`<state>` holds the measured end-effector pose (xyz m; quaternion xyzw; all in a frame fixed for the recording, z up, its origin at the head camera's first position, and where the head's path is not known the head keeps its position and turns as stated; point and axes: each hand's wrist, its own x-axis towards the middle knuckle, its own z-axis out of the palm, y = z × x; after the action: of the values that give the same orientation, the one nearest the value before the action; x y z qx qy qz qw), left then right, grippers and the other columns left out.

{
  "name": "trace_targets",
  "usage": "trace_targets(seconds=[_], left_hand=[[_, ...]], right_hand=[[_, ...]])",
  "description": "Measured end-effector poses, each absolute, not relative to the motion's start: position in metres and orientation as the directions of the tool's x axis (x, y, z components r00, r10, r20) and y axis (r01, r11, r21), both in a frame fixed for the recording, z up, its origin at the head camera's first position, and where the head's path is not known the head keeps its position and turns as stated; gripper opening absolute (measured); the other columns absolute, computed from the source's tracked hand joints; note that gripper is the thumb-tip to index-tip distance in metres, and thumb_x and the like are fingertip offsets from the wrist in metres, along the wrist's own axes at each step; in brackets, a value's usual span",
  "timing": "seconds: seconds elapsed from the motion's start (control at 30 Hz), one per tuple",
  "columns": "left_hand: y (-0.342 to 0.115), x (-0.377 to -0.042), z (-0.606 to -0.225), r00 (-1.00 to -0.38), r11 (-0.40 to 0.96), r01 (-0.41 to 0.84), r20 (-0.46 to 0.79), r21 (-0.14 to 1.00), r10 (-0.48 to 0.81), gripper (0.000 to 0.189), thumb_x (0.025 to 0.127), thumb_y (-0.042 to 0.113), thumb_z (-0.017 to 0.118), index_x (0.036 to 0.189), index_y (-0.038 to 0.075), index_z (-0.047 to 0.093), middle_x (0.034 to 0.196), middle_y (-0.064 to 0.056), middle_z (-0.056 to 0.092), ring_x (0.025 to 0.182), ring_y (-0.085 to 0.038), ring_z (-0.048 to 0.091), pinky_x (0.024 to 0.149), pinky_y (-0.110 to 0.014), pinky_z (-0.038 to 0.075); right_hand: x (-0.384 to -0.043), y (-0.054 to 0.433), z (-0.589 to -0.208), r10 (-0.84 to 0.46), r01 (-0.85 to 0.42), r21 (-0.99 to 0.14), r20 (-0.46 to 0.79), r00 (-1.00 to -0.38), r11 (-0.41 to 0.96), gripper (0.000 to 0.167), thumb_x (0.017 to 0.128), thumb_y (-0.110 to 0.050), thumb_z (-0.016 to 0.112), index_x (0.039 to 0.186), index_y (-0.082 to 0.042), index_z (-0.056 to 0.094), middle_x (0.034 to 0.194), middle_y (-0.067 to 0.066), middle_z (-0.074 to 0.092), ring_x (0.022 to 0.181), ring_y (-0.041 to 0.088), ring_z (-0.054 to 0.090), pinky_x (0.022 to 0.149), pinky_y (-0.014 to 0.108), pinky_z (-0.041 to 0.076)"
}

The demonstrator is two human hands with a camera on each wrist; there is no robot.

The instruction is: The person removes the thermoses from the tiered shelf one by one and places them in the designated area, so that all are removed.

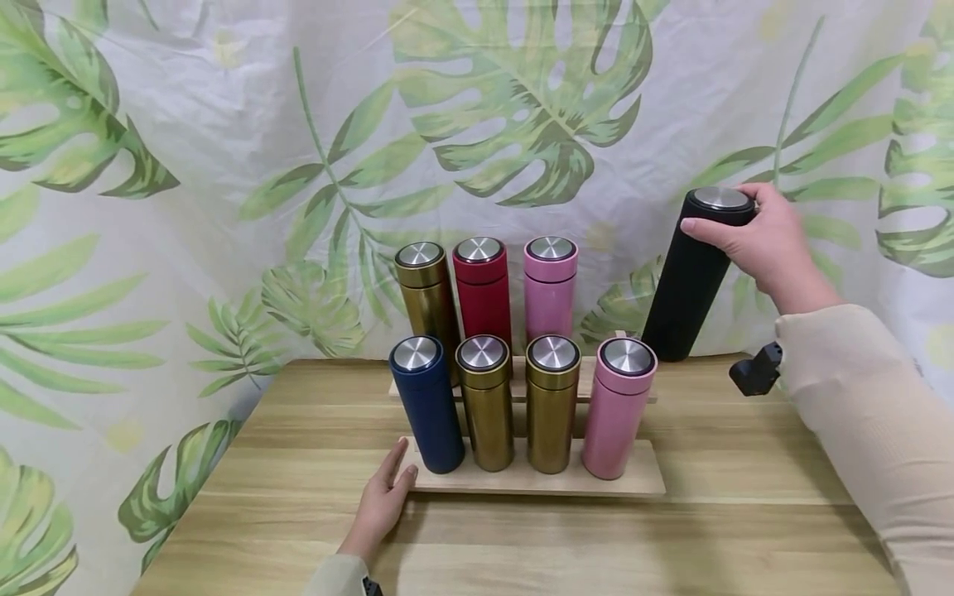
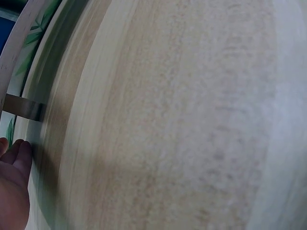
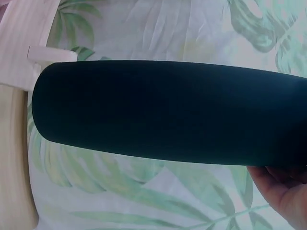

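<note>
My right hand (image 1: pixel 775 240) grips a black thermos bottle (image 1: pixel 681 290) around its upper end, under the silver lid. The bottle is held up, tilted, to the right of the bottle rows, and fills the right wrist view (image 3: pixel 168 112). My left hand (image 1: pixel 382 501) touches the left end of the front wooden board (image 1: pixel 637 476) with its fingers fairly straight. On that board stand a blue bottle (image 1: pixel 428 414), two gold bottles (image 1: pixel 488 422) and a pink bottle (image 1: pixel 617 426). Behind them are a gold bottle (image 1: pixel 430 310), a red bottle (image 1: pixel 483 298) and another pink bottle (image 1: pixel 550 298).
The rear bottles stand on a higher wooden board (image 1: pixel 585 377), partly hidden by the front row. Everything is on a wood-grain table (image 1: pixel 313 480). A leaf-print cloth (image 1: pixel 224 165) hangs close behind the table.
</note>
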<state>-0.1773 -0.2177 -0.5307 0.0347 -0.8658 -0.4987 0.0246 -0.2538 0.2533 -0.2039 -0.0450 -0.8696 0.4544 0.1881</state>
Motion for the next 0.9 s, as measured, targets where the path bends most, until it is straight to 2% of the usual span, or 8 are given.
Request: trace_targets(seconds=[0.17,0.3,0.4,0.6,0.67,0.9], left_hand=[[-0.218,-0.177,-0.531,-0.996,0.502,-0.03,0.015,0.864,-0.085,0.054,0.096,0.031,0.051,0.144,0.014,0.033,0.149,-0.007,0.032,0.138,-0.03,0.025,0.112,-0.049,0.02],[-0.218,-0.177,-0.531,-0.996,0.502,-0.03,0.016,0.864,-0.087,0.054,0.096,0.03,0.051,0.144,0.014,0.033,0.148,-0.007,0.032,0.138,-0.029,0.024,0.112,-0.048,0.02],[-0.218,-0.177,-0.53,-0.996,0.505,-0.033,0.015,0.862,-0.091,0.054,0.096,0.03,0.051,0.144,0.014,0.033,0.148,-0.006,0.032,0.138,-0.03,0.025,0.112,-0.048,0.021],[-0.218,-0.177,-0.531,-0.996,0.515,-0.037,0.013,0.856,-0.094,0.054,0.096,0.031,0.05,0.144,0.014,0.033,0.148,-0.006,0.033,0.137,-0.03,0.025,0.112,-0.049,0.021],[-0.218,-0.177,-0.531,-0.995,0.515,-0.035,0.016,0.857,-0.094,0.053,0.096,0.029,0.051,0.144,0.014,0.033,0.148,-0.006,0.033,0.137,-0.031,0.026,0.111,-0.049,0.022],[-0.218,-0.174,-0.529,-0.995,0.512,-0.037,0.013,0.858,-0.095,0.053,0.096,0.027,0.051,0.144,0.013,0.033,0.148,-0.006,0.033,0.137,-0.03,0.026,0.111,-0.049,0.022]], right_hand=[[-0.254,0.263,-0.208,0.279,-0.055,-0.793,0.277,-0.919,0.607,0.077,0.073,-0.05,0.072,0.129,-0.009,0.038,0.104,-0.004,0.043,0.087,0.013,0.044,0.067,0.022,0.04],[-0.256,0.269,-0.214,0.295,-0.027,-0.769,0.277,-0.915,0.639,0.086,0.074,-0.052,0.069,0.135,-0.004,0.033,0.118,0.009,0.043,0.098,0.024,0.042,0.071,0.027,0.04],[-0.257,0.273,-0.218,0.304,-0.016,-0.763,0.276,-0.912,0.646,0.089,0.075,-0.052,0.068,0.138,-0.001,0.03,0.126,0.016,0.04,0.105,0.028,0.04,0.075,0.027,0.039],[-0.258,0.283,-0.232,0.328,0.003,-0.767,0.271,-0.905,0.642,0.083,0.075,-0.053,0.068,0.131,-0.001,0.034,0.11,0.007,0.042,0.092,0.022,0.042,0.063,0.022,0.04],[-0.258,0.286,-0.238,0.331,0.008,-0.765,0.268,-0.905,0.644,0.083,0.075,-0.054,0.068,0.13,-0.001,0.034,0.111,0.008,0.042,0.091,0.022,0.043,0.061,0.022,0.04],[-0.259,0.29,-0.257,0.344,0.02,-0.765,0.266,-0.901,0.644,0.09,0.077,-0.053,0.065,0.138,0.003,0.028,0.13,0.023,0.039,0.108,0.031,0.041,0.075,0.031,0.039]])
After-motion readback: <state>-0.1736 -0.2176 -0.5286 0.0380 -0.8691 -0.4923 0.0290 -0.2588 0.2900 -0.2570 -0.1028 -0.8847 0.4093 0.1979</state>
